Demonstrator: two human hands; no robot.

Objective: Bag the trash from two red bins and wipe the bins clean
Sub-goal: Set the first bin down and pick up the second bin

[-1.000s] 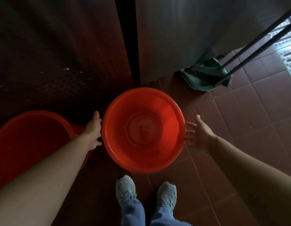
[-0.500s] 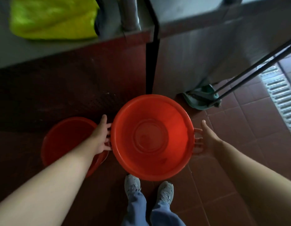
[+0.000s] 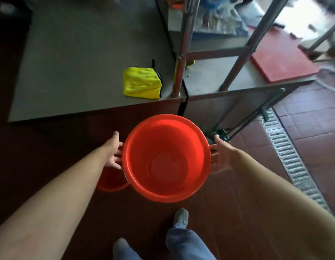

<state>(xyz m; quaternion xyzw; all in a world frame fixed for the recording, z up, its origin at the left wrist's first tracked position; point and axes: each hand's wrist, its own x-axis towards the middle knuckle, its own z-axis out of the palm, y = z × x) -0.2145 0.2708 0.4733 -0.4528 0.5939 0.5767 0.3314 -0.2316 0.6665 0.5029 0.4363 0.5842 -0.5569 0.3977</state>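
Note:
An empty red bin (image 3: 144, 139) hangs in the air in front of me, carried between both hands. My left hand (image 3: 114, 152) presses its left side under the rim with fingers spread and fairly straight. My right hand (image 3: 220, 156) presses the right side the same way. A second red bin (image 3: 110, 182) stands on the floor below my left hand, mostly hidden by the raised bin and my arm. A yellow cloth (image 3: 141, 83) lies folded on the steel table (image 3: 78, 62) just beyond the bin.
A shelf frame with steel legs (image 3: 178, 62) stands on the table to the right. A red board (image 3: 281, 57) lies at the table's far right. Dark long handles (image 3: 256, 117) lean by the table. A floor drain grate (image 3: 292, 156) runs along the right. My feet (image 3: 179, 218) stand below.
The red bin has risen from the floor between my hands. My view has lifted, so the table top and yellow cloth now show. The second bin stays on the floor.

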